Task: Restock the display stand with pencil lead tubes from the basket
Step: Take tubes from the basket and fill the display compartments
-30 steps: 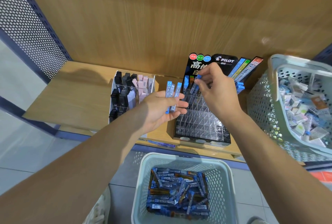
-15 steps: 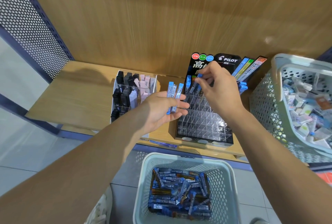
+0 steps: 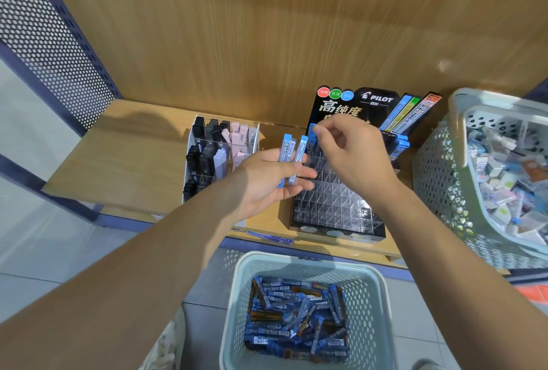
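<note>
Pencil lead tubes (image 3: 290, 159), two or three of them, blue-capped, sit fanned in left hand (image 3: 267, 182) at frame centre, the fingers curled round their lower halves. Long axes run near upright in the picture, caps toward upper frame, tipped slightly right. Right hand (image 3: 355, 156) is just to their right, over back rows of display stand (image 3: 335, 206). Its thumb and forefinger pinch the blue cap of one tube (image 3: 311, 131) standing at the stand's upper-left corner, other fingers loosely curled. That tube looks seated or nearly so; its depth in the slot is not readable. Key relation: the fanned tubes lie just left of and slightly below the right fingertips, caps up, so a short reach leftward should meet a cap end-on. Left hand reads as carrier, right hand as placer. Empty clear cells fill most of the stand, lower and right of the pinch. Basket (image 3: 305, 258) at bottom centre, below the edge of shelf (image 3: 124, 162), holds a heap of more tubes lying every way. Judgement: restock barely begun.
</note>
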